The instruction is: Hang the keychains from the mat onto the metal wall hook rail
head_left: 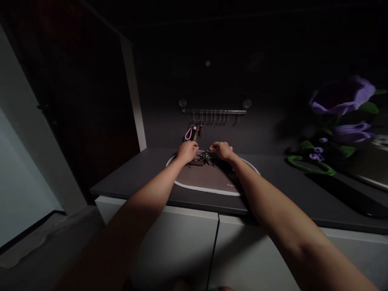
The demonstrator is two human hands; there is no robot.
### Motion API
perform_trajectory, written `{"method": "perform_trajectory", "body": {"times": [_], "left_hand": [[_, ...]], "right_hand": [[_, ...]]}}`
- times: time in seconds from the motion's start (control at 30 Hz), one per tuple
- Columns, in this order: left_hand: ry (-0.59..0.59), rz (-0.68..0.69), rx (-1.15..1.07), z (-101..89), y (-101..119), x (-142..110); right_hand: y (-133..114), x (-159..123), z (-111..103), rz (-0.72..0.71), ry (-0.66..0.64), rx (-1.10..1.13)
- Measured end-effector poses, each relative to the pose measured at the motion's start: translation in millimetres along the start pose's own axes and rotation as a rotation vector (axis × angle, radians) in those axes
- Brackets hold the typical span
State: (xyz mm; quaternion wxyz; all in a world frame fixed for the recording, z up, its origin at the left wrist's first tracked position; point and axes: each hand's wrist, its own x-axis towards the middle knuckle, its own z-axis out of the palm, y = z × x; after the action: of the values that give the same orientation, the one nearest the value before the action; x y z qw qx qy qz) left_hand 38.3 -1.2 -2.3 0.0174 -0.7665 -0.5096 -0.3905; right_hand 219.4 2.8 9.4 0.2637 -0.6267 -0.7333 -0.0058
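Observation:
Both my hands reach over a brown mat (203, 178) with a pale rim on the dark counter. The fingers of my left hand (187, 151) are closed together at the mat's far left side, just below the hanging keys. My right hand (222, 150) is closed too, its fingertips pinched close to a bunch of keys (207, 158). What either pinch holds is too small and dim to make out. Between the hands, beside the keys, lies a reddish-brown flat piece (196, 163). Part of the mat is hidden under my right forearm.
A clear rail (215, 111) with several hooks is fixed to the dark back wall. From its left end hang keys and a pink loop strap (188, 133). Purple flowers (342, 97), a green ring (311, 165) and a long black object (348, 196) are on the right.

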Motion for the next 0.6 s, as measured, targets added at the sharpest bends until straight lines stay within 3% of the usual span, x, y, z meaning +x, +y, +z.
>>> {"method": "perform_trajectory", "body": {"times": [0.27, 0.6], "left_hand": [[0.062, 0.078, -0.081, -1.3, 4.3, 1.9], [0.082, 0.156, -0.299, 3.4, 5.5, 3.6]], "right_hand": [[-12.6, -5.3, -11.7, -0.176, 0.062, 0.22], [-11.6, 4.7, 0.2, -0.386, 0.052, 0.499]]}}
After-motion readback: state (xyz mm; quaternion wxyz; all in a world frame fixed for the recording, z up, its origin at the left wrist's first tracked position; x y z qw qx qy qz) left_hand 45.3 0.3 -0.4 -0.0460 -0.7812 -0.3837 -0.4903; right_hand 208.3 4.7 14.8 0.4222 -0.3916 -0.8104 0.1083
